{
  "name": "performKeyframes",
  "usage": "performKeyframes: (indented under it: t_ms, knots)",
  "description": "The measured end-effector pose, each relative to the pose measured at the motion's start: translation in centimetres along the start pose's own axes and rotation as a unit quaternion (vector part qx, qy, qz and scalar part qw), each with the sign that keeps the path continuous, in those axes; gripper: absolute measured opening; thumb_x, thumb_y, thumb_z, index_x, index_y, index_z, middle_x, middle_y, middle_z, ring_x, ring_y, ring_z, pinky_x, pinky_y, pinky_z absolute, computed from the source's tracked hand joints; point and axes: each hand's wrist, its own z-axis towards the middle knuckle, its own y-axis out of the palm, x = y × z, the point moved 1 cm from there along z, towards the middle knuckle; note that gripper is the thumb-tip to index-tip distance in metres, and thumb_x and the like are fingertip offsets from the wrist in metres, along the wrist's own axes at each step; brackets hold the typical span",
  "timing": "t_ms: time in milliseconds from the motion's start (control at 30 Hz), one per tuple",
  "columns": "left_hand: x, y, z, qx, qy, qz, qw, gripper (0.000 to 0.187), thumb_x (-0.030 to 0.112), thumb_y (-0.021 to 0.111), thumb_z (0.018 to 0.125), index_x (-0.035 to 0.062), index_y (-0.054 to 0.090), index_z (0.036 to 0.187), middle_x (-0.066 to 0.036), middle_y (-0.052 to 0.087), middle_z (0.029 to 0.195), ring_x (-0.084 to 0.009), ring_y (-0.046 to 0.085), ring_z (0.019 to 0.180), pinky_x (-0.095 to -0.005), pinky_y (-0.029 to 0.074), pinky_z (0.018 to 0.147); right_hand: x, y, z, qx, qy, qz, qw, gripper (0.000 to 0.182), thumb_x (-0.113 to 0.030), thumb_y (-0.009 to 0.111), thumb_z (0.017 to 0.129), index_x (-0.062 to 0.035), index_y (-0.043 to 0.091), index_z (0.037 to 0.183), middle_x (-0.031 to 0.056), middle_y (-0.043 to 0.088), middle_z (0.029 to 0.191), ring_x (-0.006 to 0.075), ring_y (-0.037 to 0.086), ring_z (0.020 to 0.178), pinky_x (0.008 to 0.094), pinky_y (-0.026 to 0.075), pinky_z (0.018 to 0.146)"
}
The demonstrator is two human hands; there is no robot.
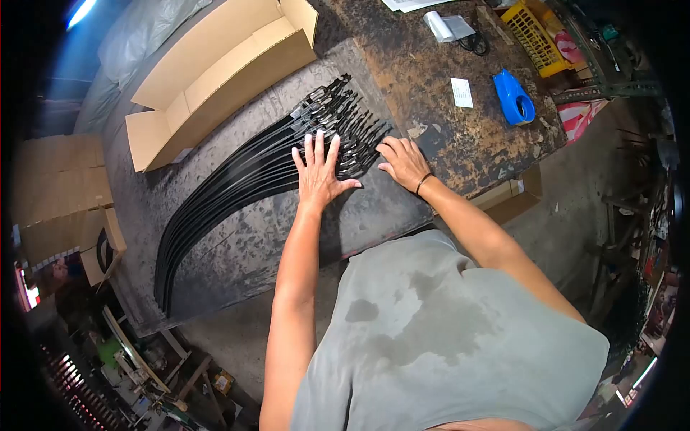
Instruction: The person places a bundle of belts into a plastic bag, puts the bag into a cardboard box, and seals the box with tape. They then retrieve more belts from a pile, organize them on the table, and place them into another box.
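Observation:
A fan of long, thin black strips (223, 176) lies curved across the dark table, their notched, hooked-looking ends (348, 118) gathered at the right. On top of the strips, just before those ends, my left hand (318, 178) rests flat with its fingers spread. My right hand (406, 164), with a dark band at the wrist, is at the strips' tips. Its fingers are curled with the thumb below them, closed at the end of a strip; the exact grip is partly hidden.
Behind the strips stands an open long cardboard box (230, 82). To the right are a blue tape dispenser (512, 97), a white label (461, 93), a clear plastic roll (440, 27) and a yellow basket (535, 39). The table's near edge runs before my body.

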Motion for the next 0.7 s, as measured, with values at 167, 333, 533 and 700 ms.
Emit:
performKeyframes:
  t_ms: [167,333,533,700]
  knots:
    - [-1.0,0.3,1.3,-0.018,0.048,0.006,0.999,0.115,0.070,0.069,0.047,0.0158,0.029,0.139,-0.018,0.021,0.145,-0.0382,0.014,0.135,-0.0620,0.010,0.104,-0.4,-0.9,1.5,0.010,-0.005,-0.014,1.000,0.033,-0.024,0.067,0.074,-0.0121,0.055,0.102,0.0059,0.050,0.092,0.0255,0.048,0.089,0.0375,0.039,0.077]
    - [-1.8,-0.4,1.8,0.012,0.072,-0.040,0.997,0.111,0.065,0.072,0.048,0.0151,0.031,0.138,-0.016,0.022,0.145,-0.0376,0.015,0.135,-0.0599,0.012,0.105,-0.1,-0.2,1.0,-0.008,-0.049,-0.014,0.999,0.014,-0.022,0.065,0.075,-0.0126,0.055,0.074,0.0032,0.047,0.079,0.0225,0.048,0.080,0.0346,0.038,0.070]
    - [-1.8,0.4,1.9,-0.061,0.053,0.002,0.997,0.107,0.066,0.069,0.055,0.0173,0.026,0.140,-0.013,0.023,0.145,-0.0346,0.016,0.134,-0.0555,0.017,0.106,-0.7,0.4,0.6,-0.020,-0.035,0.003,0.999,0.013,-0.019,0.065,0.074,-0.0120,0.054,0.073,0.0027,0.047,0.074,0.0220,0.049,0.076,0.0352,0.039,0.068]
    - [-1.8,0.6,1.9,-0.046,0.063,0.007,0.997,0.106,0.067,0.067,0.056,0.0138,0.029,0.139,-0.014,0.023,0.145,-0.0363,0.017,0.134,-0.0545,0.015,0.107,-1.8,0.5,0.0,-0.028,-0.039,0.024,0.999,0.014,-0.018,0.065,0.074,-0.0109,0.054,0.074,0.0033,0.047,0.074,0.0225,0.050,0.075,0.0352,0.039,0.066]
